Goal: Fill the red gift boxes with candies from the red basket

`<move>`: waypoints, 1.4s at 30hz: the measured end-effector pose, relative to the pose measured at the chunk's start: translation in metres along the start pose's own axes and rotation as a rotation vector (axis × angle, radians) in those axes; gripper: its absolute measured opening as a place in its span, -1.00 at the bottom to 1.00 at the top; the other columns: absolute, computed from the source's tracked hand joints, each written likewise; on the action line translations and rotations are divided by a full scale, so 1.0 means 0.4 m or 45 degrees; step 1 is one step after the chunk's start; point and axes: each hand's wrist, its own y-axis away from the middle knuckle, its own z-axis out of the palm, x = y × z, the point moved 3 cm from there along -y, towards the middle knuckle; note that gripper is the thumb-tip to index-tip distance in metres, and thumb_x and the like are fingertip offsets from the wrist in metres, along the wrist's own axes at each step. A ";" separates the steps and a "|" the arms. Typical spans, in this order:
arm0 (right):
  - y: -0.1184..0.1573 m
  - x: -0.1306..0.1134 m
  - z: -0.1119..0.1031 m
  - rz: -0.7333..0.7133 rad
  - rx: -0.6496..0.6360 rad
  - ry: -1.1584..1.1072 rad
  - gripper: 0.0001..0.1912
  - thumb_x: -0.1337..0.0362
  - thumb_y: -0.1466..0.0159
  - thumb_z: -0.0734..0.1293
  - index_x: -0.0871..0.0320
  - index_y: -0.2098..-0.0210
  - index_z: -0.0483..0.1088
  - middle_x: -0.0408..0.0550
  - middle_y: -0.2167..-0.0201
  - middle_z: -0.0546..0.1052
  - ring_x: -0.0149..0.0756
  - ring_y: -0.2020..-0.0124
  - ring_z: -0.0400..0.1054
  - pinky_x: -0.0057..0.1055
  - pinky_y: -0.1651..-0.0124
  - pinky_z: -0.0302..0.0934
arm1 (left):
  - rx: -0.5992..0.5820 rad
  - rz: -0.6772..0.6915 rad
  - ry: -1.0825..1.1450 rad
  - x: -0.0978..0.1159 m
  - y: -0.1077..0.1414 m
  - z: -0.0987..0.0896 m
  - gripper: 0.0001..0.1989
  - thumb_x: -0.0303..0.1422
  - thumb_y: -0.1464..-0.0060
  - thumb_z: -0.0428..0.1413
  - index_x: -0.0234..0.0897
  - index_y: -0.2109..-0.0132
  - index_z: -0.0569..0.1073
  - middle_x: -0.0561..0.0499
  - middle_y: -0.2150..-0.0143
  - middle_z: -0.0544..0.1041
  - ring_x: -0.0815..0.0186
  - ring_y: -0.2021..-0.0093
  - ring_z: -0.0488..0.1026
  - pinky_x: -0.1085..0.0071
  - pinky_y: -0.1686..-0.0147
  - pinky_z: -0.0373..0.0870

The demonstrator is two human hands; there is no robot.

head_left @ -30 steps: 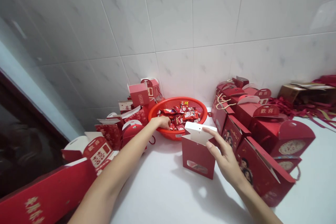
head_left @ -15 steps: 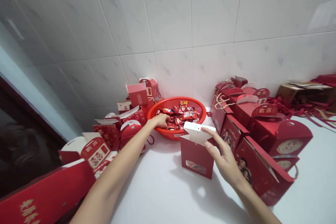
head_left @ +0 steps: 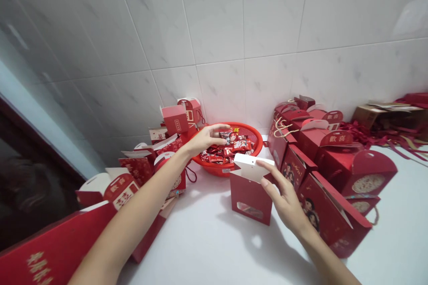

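My left hand [head_left: 204, 139] is over the left side of a red plastic basket [head_left: 214, 170], pinching a wrapped candy [head_left: 228, 135] between thumb and fingers. Below it, the basket holds many candies in red wrappers [head_left: 241, 145]. An open red gift box [head_left: 250, 190] stands upright on the white table in front of the basket, its white inner flap raised and a clear window low on its front. My right hand [head_left: 284, 196] grips this box by its upper right edge, with fingertips on the flap and the thumb outside. What lies inside is mostly hidden.
Open red boxes [head_left: 122, 191] crowd the left side, with a large one [head_left: 56, 245] nearest me. Several closed boxes [head_left: 354, 173] stand in rows on the right. Red ribbons [head_left: 363, 136] and a cardboard box [head_left: 384, 118] lie farther right, against the tiled wall [head_left: 220, 84].
My left hand has come up out of the candies, rising slightly to the right, with a wrapped candy in its fingers. My right hand and the gift box have stayed in place.
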 end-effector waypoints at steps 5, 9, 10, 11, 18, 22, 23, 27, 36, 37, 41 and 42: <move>-0.003 -0.003 0.001 -0.020 -0.001 0.003 -0.59 0.06 -0.39 0.21 -0.01 -0.18 0.34 -0.09 -0.22 0.41 -0.14 -0.29 0.23 -0.24 -0.26 0.19 | -0.414 0.143 0.037 0.094 0.059 0.108 -0.45 -0.35 -0.02 0.28 -0.26 -0.16 0.40 -0.14 -0.01 0.55 0.24 0.12 0.53 0.30 0.13 0.46; -0.005 -0.009 0.002 -0.055 -0.017 -0.036 -0.59 0.08 -0.40 0.22 -0.02 -0.20 0.33 -0.08 -0.22 0.41 -0.15 -0.28 0.24 -0.24 -0.28 0.17 | -0.478 0.217 -0.337 0.120 0.087 0.140 -0.41 -0.33 -0.05 0.27 -0.21 -0.23 0.36 -0.16 -0.10 0.51 0.33 0.26 0.51 0.36 0.25 0.43; -0.005 -0.010 0.002 -0.055 -0.021 -0.039 -0.59 0.09 -0.40 0.22 -0.02 -0.20 0.32 -0.08 -0.22 0.41 -0.15 -0.28 0.25 -0.24 -0.28 0.17 | -0.448 0.252 -0.434 0.123 0.092 0.138 -0.44 -0.32 -0.06 0.26 -0.20 -0.21 0.39 -0.15 -0.11 0.50 0.32 0.25 0.50 0.36 0.24 0.42; -0.005 -0.011 0.002 -0.054 -0.024 -0.038 -0.59 0.09 -0.40 0.22 -0.02 -0.20 0.32 -0.08 -0.23 0.40 -0.15 -0.28 0.24 -0.23 -0.28 0.16 | -0.419 0.288 -0.513 0.125 0.096 0.136 -0.48 -0.30 -0.07 0.25 -0.20 -0.19 0.42 -0.13 -0.10 0.51 0.30 0.21 0.50 0.36 0.22 0.42; -0.006 -0.017 0.003 -0.045 -0.023 -0.044 -0.59 0.09 -0.39 0.21 0.01 -0.18 0.34 -0.04 -0.21 0.42 -0.13 -0.29 0.23 -0.18 -0.29 0.15 | -0.301 0.442 -0.720 0.116 0.113 0.143 -0.68 -0.36 -0.15 0.16 -0.20 -0.06 0.51 -0.10 -0.11 0.50 0.15 -0.09 0.43 0.24 -0.08 0.34; -0.005 -0.013 0.002 -0.041 -0.010 -0.047 -0.59 0.09 -0.38 0.22 0.01 -0.18 0.34 -0.04 -0.22 0.41 -0.12 -0.30 0.21 -0.17 -0.29 0.15 | -0.170 0.487 -0.820 0.104 0.111 0.150 -0.73 -0.40 -0.18 0.11 -0.21 -0.03 0.52 -0.13 -0.15 0.46 0.11 -0.17 0.38 0.17 -0.17 0.27; -0.005 -0.013 0.002 -0.043 -0.010 -0.045 -0.59 0.09 -0.39 0.22 0.01 -0.18 0.34 -0.05 -0.22 0.41 -0.12 -0.30 0.21 -0.17 -0.29 0.14 | -0.158 0.488 -0.820 0.101 0.110 0.150 -0.73 -0.40 -0.18 0.11 -0.22 -0.03 0.52 -0.14 -0.14 0.46 0.11 -0.17 0.38 0.18 -0.17 0.27; -0.006 -0.014 0.003 -0.061 -0.021 -0.036 -0.60 0.10 -0.40 0.21 0.01 -0.18 0.33 -0.06 -0.22 0.40 -0.13 -0.30 0.21 -0.21 -0.30 0.13 | -0.160 0.479 -0.780 0.092 0.106 0.155 -0.68 -0.45 -0.12 0.13 -0.25 -0.04 0.51 -0.12 -0.12 0.48 0.15 -0.12 0.41 0.24 -0.13 0.31; -0.006 -0.009 0.003 -0.075 -0.016 -0.024 -0.60 0.09 -0.39 0.21 0.01 -0.18 0.32 -0.05 -0.21 0.41 -0.12 -0.29 0.22 -0.21 -0.28 0.15 | -0.136 0.224 -0.511 0.077 0.094 0.168 -0.58 -0.49 0.02 0.17 -0.30 -0.04 0.50 -0.08 -0.09 0.54 0.14 -0.07 0.46 0.30 -0.05 0.38; -0.006 -0.009 0.003 -0.074 -0.015 -0.023 -0.60 0.09 -0.40 0.21 0.01 -0.18 0.32 -0.05 -0.21 0.41 -0.11 -0.29 0.21 -0.20 -0.28 0.15 | -0.145 0.176 -0.480 0.078 0.093 0.169 -0.58 -0.50 0.03 0.16 -0.30 -0.04 0.50 -0.07 -0.07 0.55 0.15 -0.04 0.48 0.30 -0.02 0.40; -0.004 -0.008 0.005 -0.067 -0.006 -0.030 -0.59 0.06 -0.39 0.22 0.02 -0.17 0.34 -0.03 -0.20 0.41 -0.09 -0.28 0.23 -0.17 -0.28 0.15 | -0.201 0.112 -0.535 0.073 0.083 0.178 -0.54 -0.53 0.08 0.18 -0.29 -0.04 0.51 -0.05 -0.05 0.56 0.13 -0.02 0.50 0.35 0.07 0.43; -0.003 -0.007 0.006 -0.065 -0.003 -0.031 -0.58 0.05 -0.38 0.22 0.02 -0.17 0.34 -0.02 -0.20 0.42 -0.09 -0.27 0.24 -0.17 -0.27 0.16 | -0.226 0.101 -0.576 0.066 0.080 0.181 -0.50 -0.52 0.11 0.21 -0.28 -0.06 0.50 -0.06 -0.06 0.56 0.12 -0.02 0.49 0.35 0.10 0.43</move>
